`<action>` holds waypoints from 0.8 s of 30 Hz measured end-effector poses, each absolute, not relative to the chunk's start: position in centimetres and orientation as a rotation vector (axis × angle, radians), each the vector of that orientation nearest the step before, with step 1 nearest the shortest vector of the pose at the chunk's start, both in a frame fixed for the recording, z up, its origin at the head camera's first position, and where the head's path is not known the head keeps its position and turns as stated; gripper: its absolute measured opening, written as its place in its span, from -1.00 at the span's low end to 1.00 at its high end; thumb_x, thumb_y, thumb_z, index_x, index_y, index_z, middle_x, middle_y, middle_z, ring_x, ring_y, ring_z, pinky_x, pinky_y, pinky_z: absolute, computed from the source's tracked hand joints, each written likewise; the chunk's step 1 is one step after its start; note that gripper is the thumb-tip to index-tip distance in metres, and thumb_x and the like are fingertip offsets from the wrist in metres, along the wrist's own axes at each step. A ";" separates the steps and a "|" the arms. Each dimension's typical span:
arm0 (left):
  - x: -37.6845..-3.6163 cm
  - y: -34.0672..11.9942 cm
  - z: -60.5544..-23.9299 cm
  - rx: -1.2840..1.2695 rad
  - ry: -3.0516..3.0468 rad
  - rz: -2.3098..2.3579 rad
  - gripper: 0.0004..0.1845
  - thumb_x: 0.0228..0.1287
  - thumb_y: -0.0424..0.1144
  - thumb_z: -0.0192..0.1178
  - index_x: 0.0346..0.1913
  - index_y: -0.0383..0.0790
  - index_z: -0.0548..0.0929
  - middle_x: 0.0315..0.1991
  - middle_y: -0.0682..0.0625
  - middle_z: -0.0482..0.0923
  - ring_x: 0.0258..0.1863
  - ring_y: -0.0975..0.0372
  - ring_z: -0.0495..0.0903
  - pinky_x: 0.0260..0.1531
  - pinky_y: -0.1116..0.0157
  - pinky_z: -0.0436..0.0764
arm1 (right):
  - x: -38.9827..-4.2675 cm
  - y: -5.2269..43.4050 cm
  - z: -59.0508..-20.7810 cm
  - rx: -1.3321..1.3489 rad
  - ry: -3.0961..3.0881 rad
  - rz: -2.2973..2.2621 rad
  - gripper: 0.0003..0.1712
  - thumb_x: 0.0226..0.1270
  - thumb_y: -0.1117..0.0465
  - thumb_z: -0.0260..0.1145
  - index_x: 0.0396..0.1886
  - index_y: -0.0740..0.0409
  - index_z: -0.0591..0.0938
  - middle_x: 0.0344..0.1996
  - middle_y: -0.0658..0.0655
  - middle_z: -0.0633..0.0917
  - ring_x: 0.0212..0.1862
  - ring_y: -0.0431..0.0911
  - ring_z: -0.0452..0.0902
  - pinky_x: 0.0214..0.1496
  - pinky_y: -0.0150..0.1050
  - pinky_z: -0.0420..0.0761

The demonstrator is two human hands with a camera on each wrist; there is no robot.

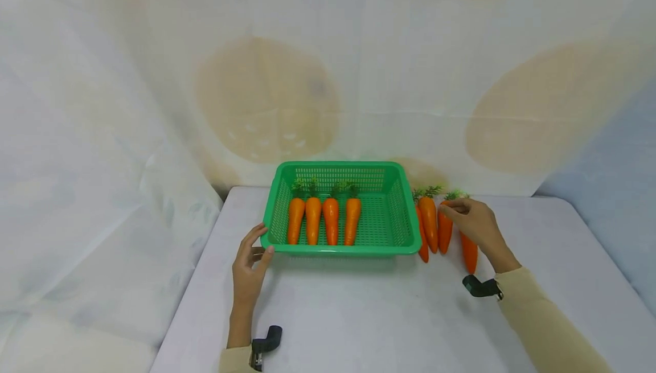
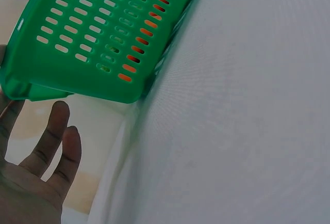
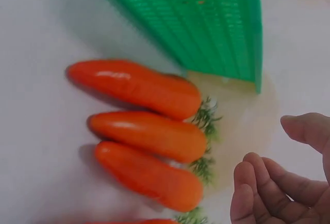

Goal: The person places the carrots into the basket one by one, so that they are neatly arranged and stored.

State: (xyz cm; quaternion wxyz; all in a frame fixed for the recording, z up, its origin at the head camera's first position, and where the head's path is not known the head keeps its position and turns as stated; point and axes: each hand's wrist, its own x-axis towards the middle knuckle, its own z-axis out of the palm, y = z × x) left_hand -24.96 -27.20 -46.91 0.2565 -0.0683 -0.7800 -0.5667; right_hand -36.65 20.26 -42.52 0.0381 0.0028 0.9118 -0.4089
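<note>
A green plastic basket [image 1: 338, 249] with slotted walls sits at the back of the table. Several orange carrots [image 1: 331, 222] with green tops lie side by side in its left and middle part. At the basket's front left corner, my left hand [image 1: 250, 270] holds the rim between thumb and fingers; in the left wrist view its lower fingers [image 2: 72, 146] stay off the wall. To the right of the basket, more carrots [image 3: 149, 133] lie on the table in a row. My right hand [image 1: 475, 226] hovers over their leafy ends, thumb and fingers apart, holding nothing.
A white cloth covers the table [image 1: 359, 316]. Behind it hangs a pale curtain [image 1: 400, 77] with tan round patterns, and similar cloth hangs at the left. Dark wrist cameras [image 1: 480, 286] are strapped to both wrists.
</note>
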 end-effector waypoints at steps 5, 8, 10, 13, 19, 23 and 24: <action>-25.2 -27.3 -47.2 -0.189 -2.123 -1.526 -0.52 0.39 -0.40 0.24 0.34 -0.33 0.48 0.41 -0.12 0.36 -0.19 -0.01 0.58 -0.14 0.28 0.59 | -36.4 21.6 -43.6 0.090 2.813 -1.209 -0.18 0.44 -0.31 0.14 0.26 0.34 0.51 0.14 0.44 0.56 0.14 0.31 0.45 0.10 0.20 0.52; -25.2 -27.4 -47.4 -0.193 -2.127 -1.509 -0.52 0.39 -0.40 0.23 0.34 -0.32 0.48 0.41 -0.12 0.36 -0.19 0.01 0.59 -0.14 0.29 0.59 | -36.2 22.2 -44.2 0.117 2.849 -1.164 -0.19 0.44 -0.29 0.15 0.24 0.36 0.52 0.09 0.43 0.60 0.10 0.30 0.49 0.05 0.18 0.55; -25.2 -27.5 -47.5 -0.194 -2.128 -1.503 -0.52 0.40 -0.39 0.23 0.34 -0.31 0.49 0.41 -0.11 0.36 -0.20 -0.02 0.58 -0.14 0.29 0.60 | -36.1 22.5 -44.6 0.123 2.874 -1.154 -0.22 0.44 -0.28 0.16 0.23 0.36 0.54 0.05 0.41 0.63 0.07 0.28 0.51 0.00 0.17 0.57; -25.1 -27.5 -47.4 -0.185 -2.128 -1.505 -0.52 0.40 -0.39 0.24 0.35 -0.31 0.48 0.41 -0.11 0.36 -0.19 -0.03 0.58 -0.14 0.31 0.59 | -36.0 23.0 -45.2 0.133 2.922 -1.143 -0.24 0.44 -0.26 0.18 0.19 0.37 0.56 -0.01 0.39 0.66 0.01 0.25 0.54 -0.08 0.11 0.60; -25.0 -27.4 -47.1 -0.186 -2.119 -1.518 -0.52 0.39 -0.41 0.23 0.34 -0.34 0.48 0.41 -0.14 0.35 -0.19 -0.01 0.58 -0.14 0.30 0.59 | -35.8 24.1 -46.5 0.244 2.920 -1.149 -0.20 0.46 -0.21 0.19 0.23 0.47 0.47 0.04 0.46 0.59 0.02 0.29 0.52 -0.05 0.13 0.61; -24.9 -27.2 -46.9 -0.180 -2.125 -1.533 -0.52 0.39 -0.43 0.22 0.34 -0.36 0.47 0.41 -0.18 0.34 -0.19 0.03 0.58 -0.14 0.30 0.59 | -35.6 24.7 -47.3 0.346 2.852 -1.141 -0.16 0.46 -0.19 0.19 0.28 0.53 0.37 0.08 0.51 0.52 0.05 0.32 0.48 0.00 0.15 0.60; -24.9 -27.2 -46.9 -0.175 -2.128 -1.535 -0.52 0.39 -0.42 0.23 0.34 -0.35 0.47 0.41 -0.17 0.34 -0.19 0.03 0.58 -0.14 0.30 0.59 | -35.5 24.8 -47.5 0.367 2.832 -1.130 -0.14 0.46 -0.20 0.19 0.29 0.54 0.36 0.09 0.51 0.51 0.05 0.32 0.47 0.00 0.15 0.60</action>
